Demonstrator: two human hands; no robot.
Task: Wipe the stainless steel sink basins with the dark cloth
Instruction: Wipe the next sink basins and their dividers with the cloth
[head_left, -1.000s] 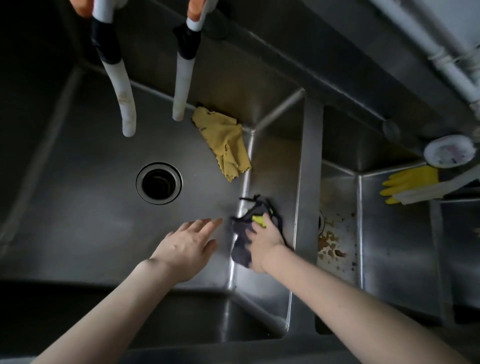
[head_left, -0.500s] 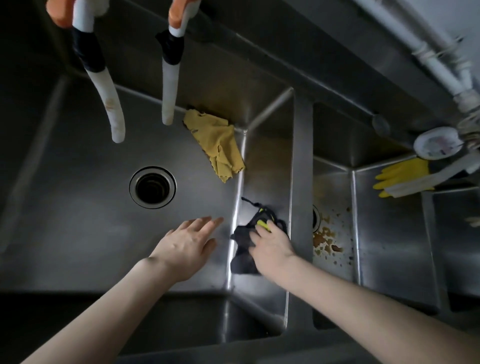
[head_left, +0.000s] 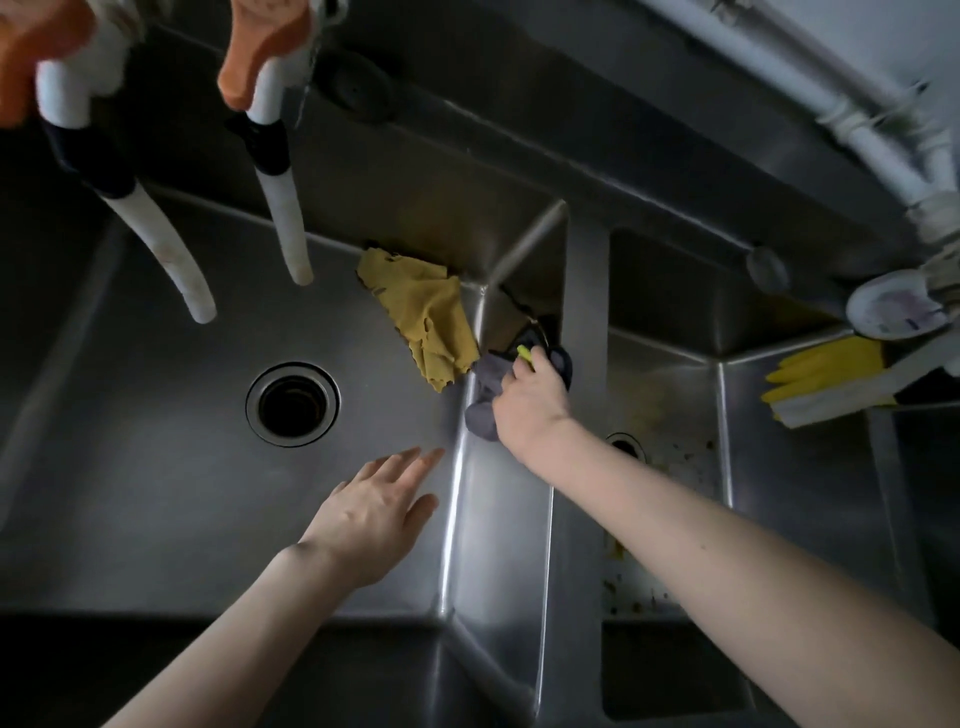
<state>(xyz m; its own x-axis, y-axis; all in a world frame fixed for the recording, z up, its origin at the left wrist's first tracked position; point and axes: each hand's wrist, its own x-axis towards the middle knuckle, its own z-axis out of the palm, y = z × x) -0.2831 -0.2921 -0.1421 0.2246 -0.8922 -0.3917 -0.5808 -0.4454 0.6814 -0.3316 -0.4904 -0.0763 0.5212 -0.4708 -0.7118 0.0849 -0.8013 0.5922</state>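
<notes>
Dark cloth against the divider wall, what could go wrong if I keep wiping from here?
1. The dark cloth in your right hand is right beside the yellow rag; another stroke could drag the rag along.
2. Brown specks lie in the right basin; wiping there next may smear them or carry them back into the left basin.

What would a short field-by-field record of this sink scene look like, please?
right hand: grips the dark cloth against the right wall of the left basin
left hand: open, fingers straight, over the left basin floor
yellow cloth: left basin, far right corner, beside the dark cloth
drain: in the left basin floor
right basin: brown specks on its floor
yellow glove: far right, past the right basin
</notes>
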